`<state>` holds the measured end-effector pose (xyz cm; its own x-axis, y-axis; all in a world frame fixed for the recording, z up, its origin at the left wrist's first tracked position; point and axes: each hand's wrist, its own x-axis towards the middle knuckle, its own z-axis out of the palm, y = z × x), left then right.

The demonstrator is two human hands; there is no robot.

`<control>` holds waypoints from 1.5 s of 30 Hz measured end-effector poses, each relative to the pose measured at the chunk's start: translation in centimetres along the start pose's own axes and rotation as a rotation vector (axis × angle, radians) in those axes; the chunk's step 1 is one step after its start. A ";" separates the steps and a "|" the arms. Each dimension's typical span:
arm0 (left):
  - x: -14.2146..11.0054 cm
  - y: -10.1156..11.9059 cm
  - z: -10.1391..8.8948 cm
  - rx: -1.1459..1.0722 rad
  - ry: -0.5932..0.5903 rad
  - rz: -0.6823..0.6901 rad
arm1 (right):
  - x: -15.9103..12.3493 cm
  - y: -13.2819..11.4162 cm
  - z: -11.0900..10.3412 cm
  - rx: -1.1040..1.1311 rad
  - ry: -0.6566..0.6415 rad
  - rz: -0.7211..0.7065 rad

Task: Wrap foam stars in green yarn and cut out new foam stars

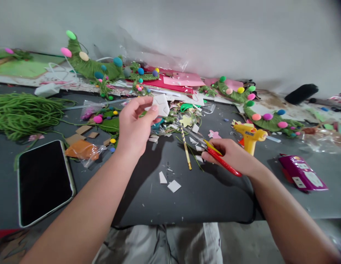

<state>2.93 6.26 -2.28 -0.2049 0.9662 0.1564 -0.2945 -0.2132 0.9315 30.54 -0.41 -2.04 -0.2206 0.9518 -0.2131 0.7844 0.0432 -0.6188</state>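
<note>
Between the thumb and fingers of my left hand is a small white piece of foam or card, with faint outlines on its face. My right hand grips scissors with red and yellow handles, their blades pointing up and left toward the white piece but apart from it. Just below the blades lies a striped pencil. White offcuts lie on the dark table in front of me. A pale yellow flower cutout and a pink one lie near the scissors.
A yellow glue gun stands right of my right hand, with a purple packet beyond it. On the left are a tablet, an orange packet and green yarn. Green wrapped crescents with coloured balls line the back.
</note>
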 end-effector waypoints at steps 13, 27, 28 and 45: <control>0.6 -0.5 -1.1 0.250 -0.232 -0.004 | -0.5 0.1 -1.1 -0.118 -0.074 0.064; 0.5 -0.7 -0.8 0.192 -0.217 0.000 | -0.6 -0.3 -1.0 -0.154 -0.063 0.064; 0.5 -0.7 -0.8 0.189 -0.217 -0.006 | -0.5 -0.2 -1.0 -0.154 -0.064 0.062; 0.1 -0.5 -0.4 0.181 -0.239 -0.047 | -0.5 -0.5 -1.0 -0.131 -0.089 0.057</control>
<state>2.67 6.38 -2.89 0.0372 0.9857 0.1643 -0.1232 -0.1587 0.9796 30.86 -0.62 -0.86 -0.2193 0.9236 -0.3145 0.8647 0.0347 -0.5011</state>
